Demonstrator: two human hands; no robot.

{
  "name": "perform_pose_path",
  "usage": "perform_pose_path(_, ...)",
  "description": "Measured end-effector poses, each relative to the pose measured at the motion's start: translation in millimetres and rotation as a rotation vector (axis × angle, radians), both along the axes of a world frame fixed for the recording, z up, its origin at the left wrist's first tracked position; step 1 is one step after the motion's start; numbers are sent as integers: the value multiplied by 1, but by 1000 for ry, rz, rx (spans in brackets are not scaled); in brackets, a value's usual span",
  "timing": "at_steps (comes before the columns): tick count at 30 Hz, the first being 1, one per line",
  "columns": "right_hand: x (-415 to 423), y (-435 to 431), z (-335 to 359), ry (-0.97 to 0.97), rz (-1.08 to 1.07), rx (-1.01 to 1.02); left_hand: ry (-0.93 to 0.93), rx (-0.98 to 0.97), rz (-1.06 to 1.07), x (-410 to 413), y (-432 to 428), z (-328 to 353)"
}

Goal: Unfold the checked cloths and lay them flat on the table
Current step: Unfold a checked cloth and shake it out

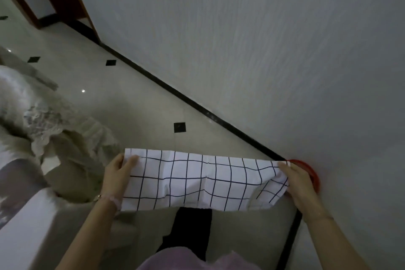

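Checked cloth (192, 180) looks light, limp, creased. Left hand (116, 175) fingers pinch its 9 o'clock end, right hand (300, 184) fingers the 3 o'clock end. Best hold: corners.

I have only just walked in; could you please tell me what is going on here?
A person holds a checked cloth stretched between both hands, in the air above the tiled floor. The left hand grips its left end and the right hand its right end. The cloth is a creased strip, seemingly not fully unfolded, and lies on no table yet.
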State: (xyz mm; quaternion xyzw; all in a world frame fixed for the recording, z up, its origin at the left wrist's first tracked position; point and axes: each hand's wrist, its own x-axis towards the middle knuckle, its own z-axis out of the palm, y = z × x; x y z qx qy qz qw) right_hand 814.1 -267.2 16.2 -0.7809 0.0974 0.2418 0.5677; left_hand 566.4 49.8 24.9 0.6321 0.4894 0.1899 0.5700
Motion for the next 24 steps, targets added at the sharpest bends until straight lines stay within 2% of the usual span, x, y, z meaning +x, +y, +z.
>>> perform_pose_path(8, 129, 137, -7, 105, 98, -26, 42, -90, 118, 109, 99, -18)
perform_pose_path(12, 198, 229, 12, 32, 180, 16, 20, -29, 191, 158, 169, 3)
perform_pose_path(16, 250, 325, 33, -12, 247, 82, -7, 23, 283, 185, 240, 22)
perform_pose_path(24, 319, 529, 5, 48, 509, 64, 22, -19, 527, 210, 363, -3)
